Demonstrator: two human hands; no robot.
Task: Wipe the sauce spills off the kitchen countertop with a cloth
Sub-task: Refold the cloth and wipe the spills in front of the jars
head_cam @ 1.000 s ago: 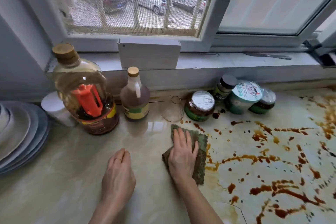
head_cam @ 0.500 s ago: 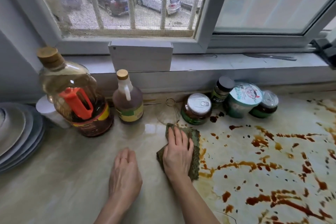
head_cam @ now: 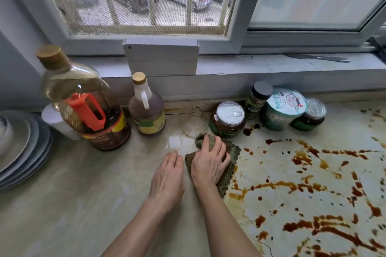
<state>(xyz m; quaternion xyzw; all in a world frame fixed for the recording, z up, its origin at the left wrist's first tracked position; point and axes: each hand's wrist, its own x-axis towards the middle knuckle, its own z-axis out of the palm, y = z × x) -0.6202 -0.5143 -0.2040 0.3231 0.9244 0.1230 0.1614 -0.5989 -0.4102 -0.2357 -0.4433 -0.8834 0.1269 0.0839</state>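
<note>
A: What is the right hand (head_cam: 208, 160) doing?

B: It grips the cloth (head_cam: 235, 153). The fingers bend over a bunched fold at the far end. The palm covers the middle, so only the green edges show around it.

A: And the left hand (head_cam: 167, 175)?

B: It lies flat on the countertop (head_cam: 83, 194), just beside the cloth. The fingers are straight and together and hold nothing. One finger has a thin ring. Both forearms are cut off by the lower edge.

A: Where exactly is the cloth?

B: On the countertop, at the left border of the sauce (head_cam: 292, 185). The brown streaks and drops spread from there to the right and run out of view. Whether sauce lies under the cloth, I cannot tell.

A: What stands behind the hands?

B: Just beyond the cloth there is a clear glass piece (head_cam: 195, 125); its shape is hard to make out. To the right of it comes a jar (head_cam: 228, 120) with a pull-tab lid. After that a dark cap (head_cam: 262, 88) shows on a half-hidden container, then a tub (head_cam: 285, 106) and a small jar (head_cam: 311, 117). The labels are too blurred to read.

A: And to the left?

B: A bottle (head_cam: 147, 108), then a big bottle (head_cam: 83, 100) with an orange handle. A white cup (head_cam: 52, 119) is half hidden behind it. The plates (head_cam: 20, 148) are cut off by the left edge. On the sill stand a box (head_cam: 160, 56) and a flat metal thing (head_cam: 319, 58), which is too blurred to name.
</note>
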